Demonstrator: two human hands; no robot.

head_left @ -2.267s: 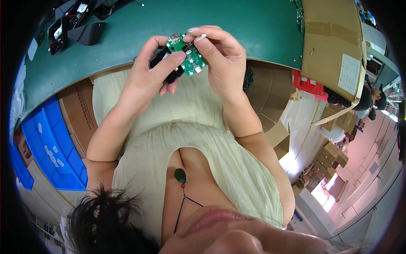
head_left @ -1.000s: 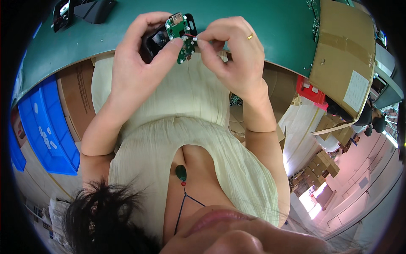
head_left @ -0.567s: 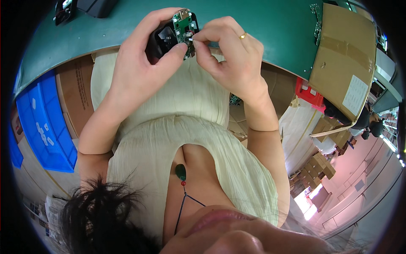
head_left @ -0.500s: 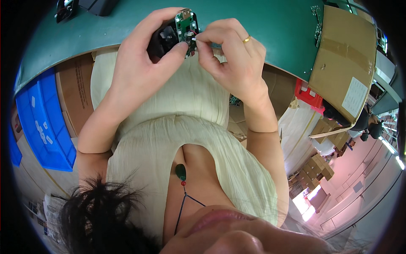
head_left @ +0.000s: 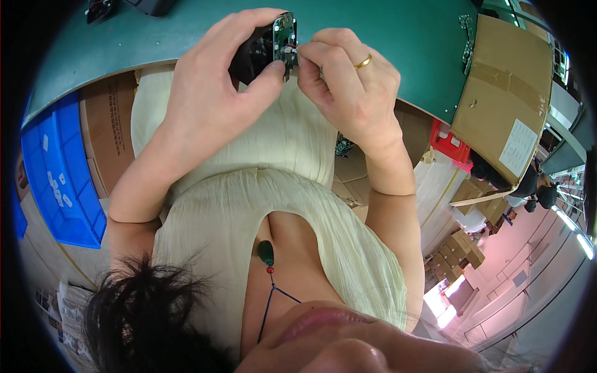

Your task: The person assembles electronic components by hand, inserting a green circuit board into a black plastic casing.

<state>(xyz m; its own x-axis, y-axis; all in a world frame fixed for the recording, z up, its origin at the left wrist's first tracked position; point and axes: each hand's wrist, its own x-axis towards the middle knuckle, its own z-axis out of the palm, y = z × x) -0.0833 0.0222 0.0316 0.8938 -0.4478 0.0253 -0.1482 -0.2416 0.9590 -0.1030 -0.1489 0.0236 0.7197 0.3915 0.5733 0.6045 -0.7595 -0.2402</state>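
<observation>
1. The left hand (head_left: 214, 81) held a black case (head_left: 252, 57) and a green circuit board (head_left: 285, 36), its fingers curled around the far side and its thumb (head_left: 266, 84) against the near end of the board.
2. The board stood on the right side of the case, turned nearly edge-on, and both were up in the hand around the near edge of the green counter (head_left: 379, 46).
3. A bit of red wire (head_left: 290, 47) showed at the middle of the board.
4. The right hand (head_left: 357, 84), wearing a gold ring (head_left: 364, 61), was just beside the board; its fingers were bent, thumb and forefinger tips narrowly set. Whether they pinched the wire, I could not tell.
5. Dark plastic parts (head_left: 149, 5) lay at the counter's far left.
6. A cardboard box (head_left: 504, 81) stood at the right, above a red crate (head_left: 449, 146).
7. A blue bin (head_left: 79, 146) with small white pieces (head_left: 57, 188) was low on the left.
</observation>
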